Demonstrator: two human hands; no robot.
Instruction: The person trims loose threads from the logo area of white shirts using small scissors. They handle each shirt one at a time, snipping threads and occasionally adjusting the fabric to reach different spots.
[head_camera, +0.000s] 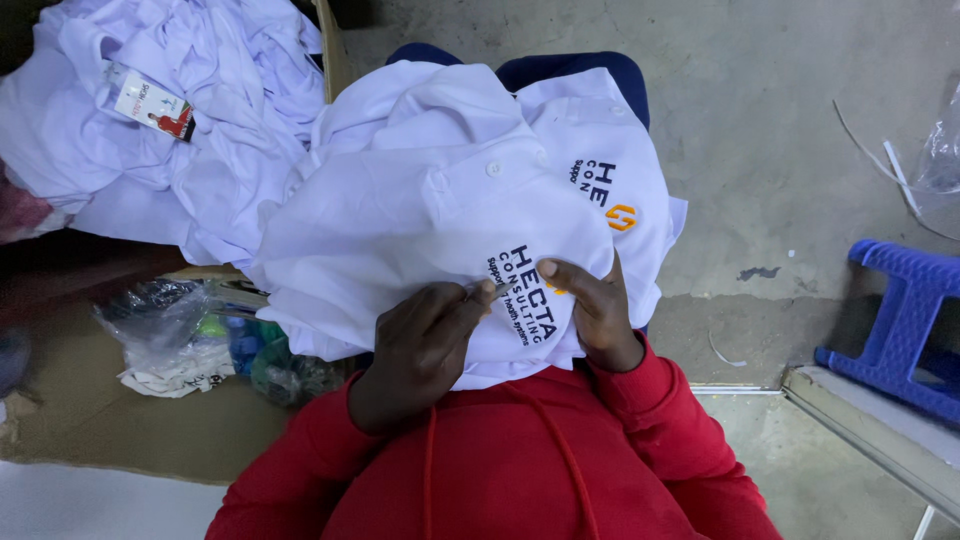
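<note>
Red hooded sweatshirt, long sleeves, 2 red drawstrings; dark blue trousers.

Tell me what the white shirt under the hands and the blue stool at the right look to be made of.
White embroidered shirt: soft matte woven or knit cloth, probably cotton blend; it drapes in loose folds and carries stitched lettering. Blue slatted stool: moulded plastic by its look, with uniform colour, a slight sheen and rounded edges.

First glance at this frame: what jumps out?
A white polo shirt with dark embroidered lettering fills the centre, spread over the person's lap. The left hand pinches a thin metal tool at the lettering while the right hand presses the cloth flat. A heap of white shirts lies upper left; a blue plastic stool stands at the right edge.
</note>
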